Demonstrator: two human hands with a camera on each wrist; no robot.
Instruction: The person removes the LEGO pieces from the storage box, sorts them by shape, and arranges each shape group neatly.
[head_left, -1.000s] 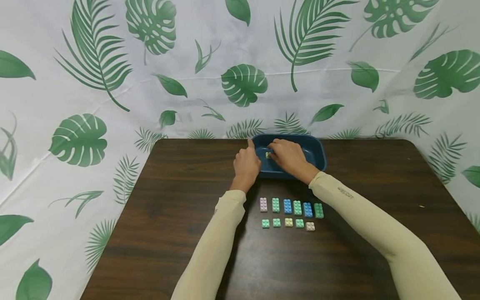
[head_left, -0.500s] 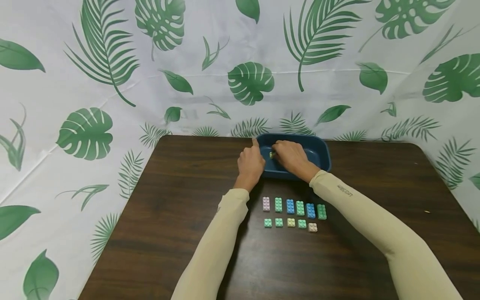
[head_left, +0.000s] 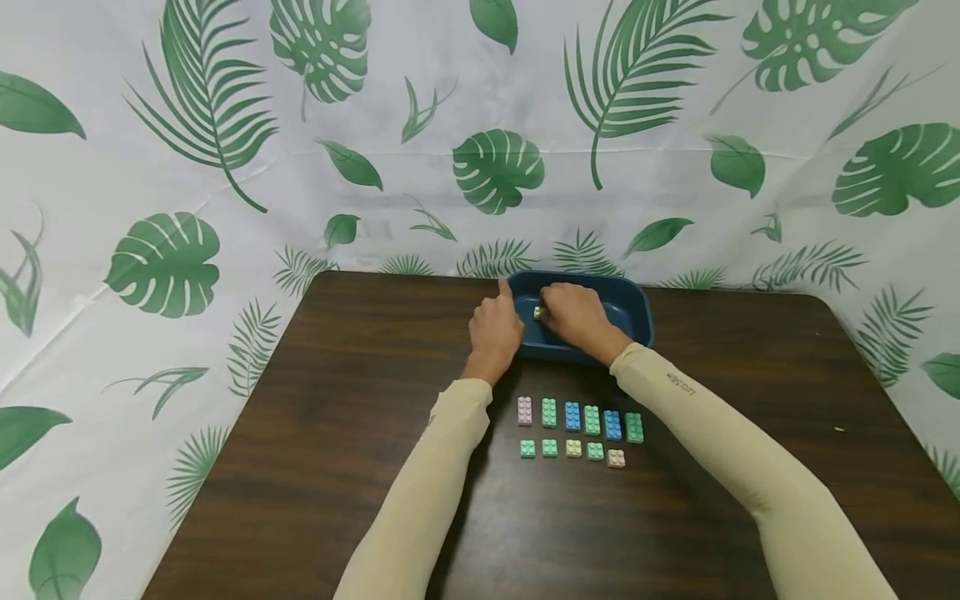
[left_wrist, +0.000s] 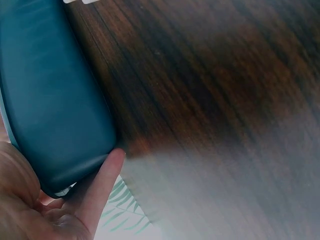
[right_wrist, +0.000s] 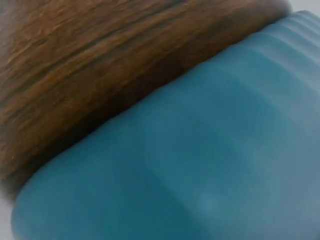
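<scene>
A dark blue plastic basin stands at the table's far edge. My left hand grips its left end; in the left wrist view one finger lies along the basin's outer wall. My right hand reaches over the near rim into the basin. Its fingers pinch a small yellow toy brick low in the left part, mostly hidden by the hand. The right wrist view is filled by the basin's outer wall; no hand shows there.
On the brown wooden table, nearer me, lie two rows of toy bricks: longer pink, green and blue ones such as a blue brick, and smaller square ones such as a yellow brick. A leaf-print cloth hangs behind.
The right hand's fingers have closed in on the yellow brick in the basin, covering more of it. The left hand keeps its place at the basin's end. The head view has shifted slightly.
</scene>
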